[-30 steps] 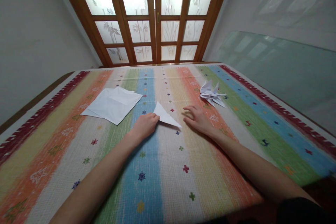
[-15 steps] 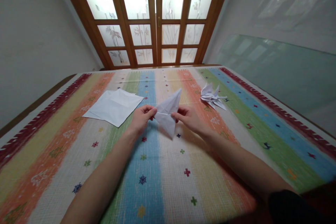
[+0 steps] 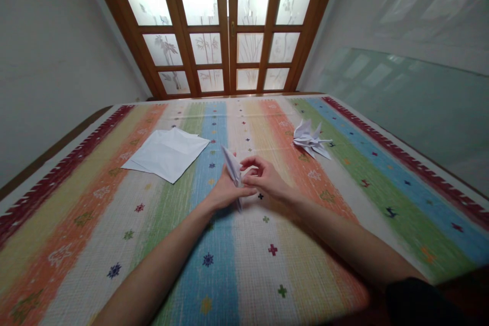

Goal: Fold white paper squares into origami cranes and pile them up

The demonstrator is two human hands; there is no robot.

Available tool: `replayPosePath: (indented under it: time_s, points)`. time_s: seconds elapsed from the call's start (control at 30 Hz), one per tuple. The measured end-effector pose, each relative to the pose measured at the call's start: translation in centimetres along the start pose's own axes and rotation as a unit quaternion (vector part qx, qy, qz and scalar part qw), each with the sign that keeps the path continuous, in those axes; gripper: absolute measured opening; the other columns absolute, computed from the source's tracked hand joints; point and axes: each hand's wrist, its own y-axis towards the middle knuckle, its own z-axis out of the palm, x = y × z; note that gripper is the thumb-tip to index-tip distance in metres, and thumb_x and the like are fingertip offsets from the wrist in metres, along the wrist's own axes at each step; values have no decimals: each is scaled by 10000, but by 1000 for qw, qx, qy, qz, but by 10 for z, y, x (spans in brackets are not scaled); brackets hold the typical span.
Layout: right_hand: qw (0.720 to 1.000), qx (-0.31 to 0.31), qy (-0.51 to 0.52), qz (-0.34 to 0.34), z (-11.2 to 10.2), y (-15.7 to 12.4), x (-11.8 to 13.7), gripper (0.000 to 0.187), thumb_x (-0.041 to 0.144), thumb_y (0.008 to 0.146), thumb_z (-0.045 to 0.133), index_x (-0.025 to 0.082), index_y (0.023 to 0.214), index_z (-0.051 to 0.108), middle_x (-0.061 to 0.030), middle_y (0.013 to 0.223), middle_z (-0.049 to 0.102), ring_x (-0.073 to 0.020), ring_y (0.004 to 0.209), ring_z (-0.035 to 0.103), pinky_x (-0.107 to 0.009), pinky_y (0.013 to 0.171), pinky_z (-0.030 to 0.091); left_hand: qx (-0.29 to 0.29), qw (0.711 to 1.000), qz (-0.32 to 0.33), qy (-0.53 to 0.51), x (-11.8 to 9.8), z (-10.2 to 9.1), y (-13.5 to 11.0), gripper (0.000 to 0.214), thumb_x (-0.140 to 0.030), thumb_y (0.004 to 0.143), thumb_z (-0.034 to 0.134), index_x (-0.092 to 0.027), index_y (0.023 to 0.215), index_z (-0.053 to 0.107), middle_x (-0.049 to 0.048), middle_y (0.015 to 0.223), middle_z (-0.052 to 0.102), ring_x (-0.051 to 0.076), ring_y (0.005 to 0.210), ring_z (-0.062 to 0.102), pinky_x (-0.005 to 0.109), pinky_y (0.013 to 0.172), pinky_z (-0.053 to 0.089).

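A folded white paper piece [image 3: 232, 166] stands nearly on edge above the middle of the striped tablecloth [image 3: 95, 214]. My left hand [image 3: 225, 194] grips it from below and the left. My right hand [image 3: 263, 177] pinches it from the right with thumb and fingers curled. Both hands meet over the blue stripe, and the paper's lower tip pokes out beneath them.
A small stack of flat white paper sheets [image 3: 166, 153] lies to the left on the cloth. A finished white origami figure [image 3: 310, 139] sits at the right on the orange stripe. Wooden glazed doors [image 3: 229, 25] stand behind the table, and a glass panel [image 3: 401, 102] leans at the right.
A second ago the paper lay flat under my left hand and the right hand was free. Both hands lifted it, spread open, then closed it together into a narrow upright shape.
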Motion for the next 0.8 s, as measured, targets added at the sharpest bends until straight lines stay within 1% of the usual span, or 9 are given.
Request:
replayPosePath:
  time_s: [0.07, 0.13, 0.23, 0.3, 0.4, 0.53, 0.63, 0.7, 0.8]
  points:
    - [1000, -2, -8, 5, 0, -1, -1, 461, 307, 590, 794, 217, 980, 564, -18, 987, 603, -86, 625, 569, -234, 548, 483, 18, 999, -27, -27, -4, 2, -1, 1103, -292, 598, 847, -303, 1487, 194, 138, 1429, 436, 350, 1325, 448, 594, 1141, 272]
    - [1000, -8, -29, 0, 0, 0, -2, 478, 308, 594, 793, 219, 1003, 562, -32, 1044, 593, -99, 675, 579, -252, 586, 501, 34, 998, -33, -44, -9, 4, -3, 1087, -277, 630, 817, -314, 1497, 162, 131, 1432, 444, 333, 1301, 483, 579, 1129, 306]
    - [997, -13, -80, -18, -1, 1, -5, 477, 304, 606, 793, 216, 1021, 575, -48, 1066, 606, -158, 846, 609, -328, 746, 529, 62, 997, -21, -44, -15, 7, -4, 1095, -226, 634, 788, -314, 1507, 132, 140, 1427, 455, 323, 1259, 525, 541, 1069, 405]
    - [994, -7, -103, -30, -2, 1, -6, 487, 298, 604, 800, 217, 1032, 581, -55, 1082, 615, -199, 973, 610, -388, 862, 513, 72, 997, -13, -35, -15, 8, -4, 1117, -184, 630, 756, -298, 1517, 86, 148, 1399, 480, 315, 1228, 550, 517, 1018, 457]
    - [995, 27, -87, -28, -2, 0, -7, 573, 270, 582, 820, 232, 1097, 572, -70, 1160, 613, -231, 1075, 604, -444, 958, 483, 83, 996, -8, -41, -13, 8, -4, 1159, -142, 615, 712, -282, 1522, 4, 157, 1381, 486, 296, 1197, 572, 487, 971, 493]
    - [996, 85, -33, 12, -2, -2, -8, 721, 276, 604, 819, 242, 1256, 513, -97, 1198, 623, -248, 1074, 623, -468, 960, 493, 105, 992, -12, -63, -14, 6, -3, 1197, -124, 602, 705, -273, 1514, -56, 148, 1291, 551, 282, 1140, 608, 471, 930, 517]
    - [995, 100, -28, -13, -2, -3, -9, 770, 309, 603, 829, 243, 1298, 505, -82, 1218, 615, -244, 1081, 617, -469, 1005, 463, 111, 992, -12, -58, -18, 6, -4, 1171, -132, 604, 737, -274, 1507, 6, 125, 1206, 598, 278, 1071, 638, 474, 911, 528]
    - [993, 108, -28, -26, -2, -3, -8, 754, 324, 625, 820, 244, 1307, 507, -67, 1197, 620, -235, 1064, 619, -465, 1009, 460, 113, 992, -19, -58, -21, 6, -4, 1131, -146, 599, 770, -280, 1492, 88, 113, 1171, 613, 278, 1040, 648, 478, 900, 534]
    - [992, 120, -19, -22, -4, -4, -7, 711, 318, 662, 799, 241, 1307, 508, -56, 1157, 626, -226, 1049, 624, -448, 992, 474, 118, 991, -25, -59, -24, 6, -5, 1059, -166, 593, 804, -268, 1457, 200, 107, 1137, 625, 286, 1053, 638, 484, 899, 532]
